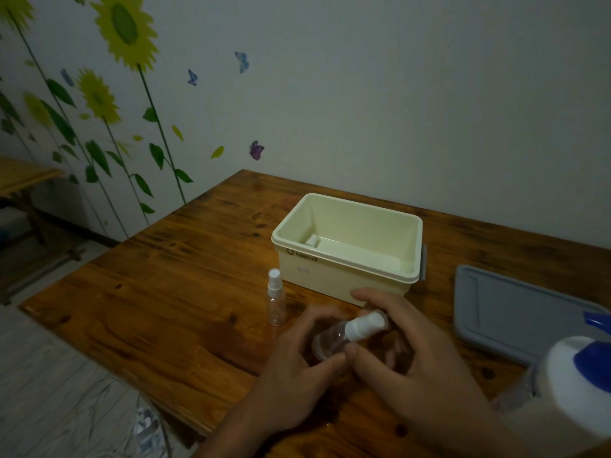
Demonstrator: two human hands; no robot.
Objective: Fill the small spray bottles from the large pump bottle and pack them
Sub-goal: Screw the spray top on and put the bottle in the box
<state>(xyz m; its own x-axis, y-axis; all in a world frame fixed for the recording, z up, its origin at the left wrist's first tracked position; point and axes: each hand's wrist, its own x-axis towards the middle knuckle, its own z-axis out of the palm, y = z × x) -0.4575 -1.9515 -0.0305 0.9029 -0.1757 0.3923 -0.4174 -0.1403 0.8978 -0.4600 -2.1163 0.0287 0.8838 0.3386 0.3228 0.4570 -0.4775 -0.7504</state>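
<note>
- Nearest, at the right edge, the large pump bottle [575, 385] stands within reach for refilling
- The left hand [297, 368] curls round a clear small bottle [330, 342], tilted over the table [165, 309], steadying it
- The right hand [406, 345] pinches its white spray cap [363, 325], probably twisting it
- Beyond, a second spray bottle [276, 300] stands upright
- Farther, the open cream box [347, 252] waits; its grey lid [515, 312] lies beside
</note>
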